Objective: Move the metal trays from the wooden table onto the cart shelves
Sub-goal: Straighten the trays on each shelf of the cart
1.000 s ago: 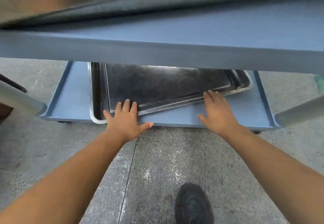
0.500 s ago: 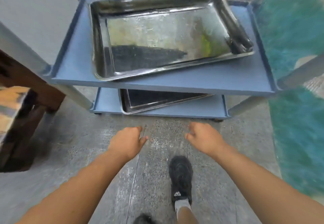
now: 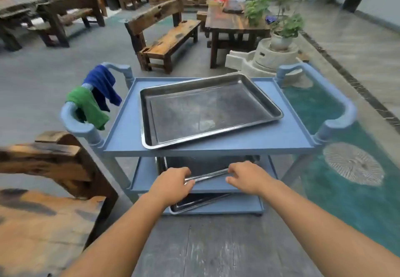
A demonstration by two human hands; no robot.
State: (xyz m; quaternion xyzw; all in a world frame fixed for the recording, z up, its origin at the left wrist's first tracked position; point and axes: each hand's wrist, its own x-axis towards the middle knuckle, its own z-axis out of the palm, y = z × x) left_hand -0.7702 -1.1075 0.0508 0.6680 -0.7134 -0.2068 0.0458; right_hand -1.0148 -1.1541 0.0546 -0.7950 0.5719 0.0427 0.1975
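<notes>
- Biggest worry is the top tray point(image 3: 205, 112). It sits crooked on the cart point(image 3: 238, 148), and its near-left corner looks to poke out over the top shelf's front lip. An arm coming up from below could clip it and send it clattering off.
- Same deal lower down. The middle tray point(image 3: 207, 176) lies at an angle on the cart's middle shelf, and the bottom tray point(image 3: 194, 204) has a corner hanging past the cart's lowest shelf edge. I reckon rolling the cart would walk them further out.
- Left hand point(image 3: 173, 182) and right hand point(image 3: 249, 177) hover in front of the cart's middle shelf. The fingers point(image 3: 236, 168) are loosely curled, with nothing in them that I can see. Can't tell if the left ones brush the middle tray's rim.
- The trays are shallow rectangular steel with rolled rims and dull, scuffed bottoms. They'd slide easily on that smooth blue shelf.
- Two cloths point(image 3: 95, 103) hang on the cart's left handle.
</notes>
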